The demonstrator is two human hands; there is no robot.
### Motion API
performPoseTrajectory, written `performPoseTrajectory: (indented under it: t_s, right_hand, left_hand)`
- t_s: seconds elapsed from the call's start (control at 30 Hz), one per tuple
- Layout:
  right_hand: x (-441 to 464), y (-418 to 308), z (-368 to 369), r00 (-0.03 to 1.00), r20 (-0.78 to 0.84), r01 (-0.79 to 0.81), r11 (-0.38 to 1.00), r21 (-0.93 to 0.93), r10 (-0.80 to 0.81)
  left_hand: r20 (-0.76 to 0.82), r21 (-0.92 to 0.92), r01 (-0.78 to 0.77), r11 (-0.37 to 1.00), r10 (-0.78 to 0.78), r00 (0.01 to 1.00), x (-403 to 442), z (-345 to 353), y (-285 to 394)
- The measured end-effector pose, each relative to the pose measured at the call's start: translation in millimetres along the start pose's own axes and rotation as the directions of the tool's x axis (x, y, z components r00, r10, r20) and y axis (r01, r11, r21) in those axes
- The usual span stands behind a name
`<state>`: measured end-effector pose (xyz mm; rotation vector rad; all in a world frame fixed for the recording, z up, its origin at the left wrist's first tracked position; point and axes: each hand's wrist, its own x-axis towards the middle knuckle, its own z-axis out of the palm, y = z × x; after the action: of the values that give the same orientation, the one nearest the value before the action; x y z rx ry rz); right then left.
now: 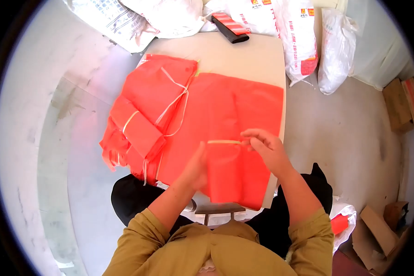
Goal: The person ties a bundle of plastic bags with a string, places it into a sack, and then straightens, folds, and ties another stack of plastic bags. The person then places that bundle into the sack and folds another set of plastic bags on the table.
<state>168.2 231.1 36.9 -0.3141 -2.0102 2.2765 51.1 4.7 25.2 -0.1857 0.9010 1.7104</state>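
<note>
A folded bundle of red fabric (224,177) lies at the near edge of the table, with a thin yellowish band (224,142) across its top. My left hand (197,168) rests along the bundle's left side, seen edge-on, its fingers stretched forward and partly hidden. At the band's right end hovers my right hand (264,147), fingers bent and apart, with no clear grip on anything. Beneath the bundle spreads a larger red sheet (257,103). To the left sit a banded red roll (140,133) and a heap of red fabric (147,83) with loose pale strings (185,99).
The pale table (170,46) carries a black and red striped item (230,27) at its far edge. White printed sacks (301,41) stand behind it. Cardboard boxes (398,103) are at the right wall, and flattened cardboard (377,230) lies lower right beside a white bag (347,218).
</note>
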Motion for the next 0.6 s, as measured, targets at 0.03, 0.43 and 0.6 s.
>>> performPoseTrajectory:
  t_s: [0.03, 0.43, 0.6]
  right_hand:
    - [3.9, 10.2, -0.1, 1.000, 0.001, 0.017, 0.973, -0.232, -0.017]
    - [8.8, 14.7, 34.9, 0.913, -0.045, -0.373, 0.874, 0.312, 0.405]
    - [3.0, 59.6, 35.9, 0.910, 0.103, -0.408, 0.828, 0.385, 0.401]
  left_hand:
    - [0.005, 0.032, 0.005, 0.999, -0.005, 1.000, 0.7, -11.6, -6.3]
    - [-0.010, -0.052, 0.022, 0.998, -0.023, 1.000, -7.4, -22.0, -30.1]
    - [-0.115, 0.246, -0.097, 0.964, 0.129, 0.985, -32.9, -10.7, -88.8]
